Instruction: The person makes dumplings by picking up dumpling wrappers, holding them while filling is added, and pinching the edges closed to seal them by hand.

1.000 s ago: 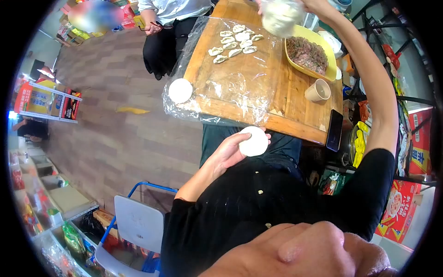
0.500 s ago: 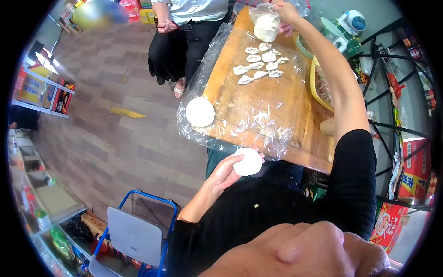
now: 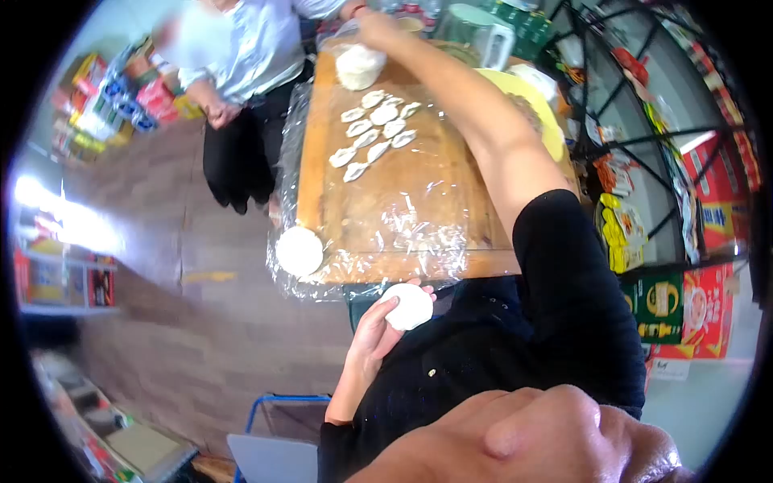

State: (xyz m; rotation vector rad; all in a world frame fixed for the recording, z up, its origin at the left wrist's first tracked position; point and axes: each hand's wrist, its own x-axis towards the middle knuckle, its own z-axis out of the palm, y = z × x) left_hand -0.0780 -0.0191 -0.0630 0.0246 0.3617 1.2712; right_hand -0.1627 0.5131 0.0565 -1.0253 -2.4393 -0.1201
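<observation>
My left hand [image 3: 377, 328] is closed around the edge of a round white dumpling wrapper [image 3: 409, 307], just off the table's near edge. At the far end of the table, my right hand [image 3: 378, 30] is at the top of a clear plastic bag with a white cylindrical stack of dough [image 3: 359, 68] in it; its fingers are blurred and partly hidden. Several folded dumplings [image 3: 366, 138] lie in rows on the wooden table [image 3: 386, 201]. Another white round piece [image 3: 299, 251] sits at the near left corner on clear plastic sheeting [image 3: 283, 282].
Beyond my right forearm stands a yellow bowl [image 3: 550, 121] of filling, with a clear jug [image 3: 483, 36] behind it. Across the table's left side sits another person [image 3: 258, 48]. A folding chair [image 3: 274, 455] is to my lower left; a black metal rack [image 3: 636, 137] lines the right.
The view has turned, so the table appears further left. My left hand still holds the wrapper. My right hand stays by the bag, and the other person's arm now reaches beside it.
</observation>
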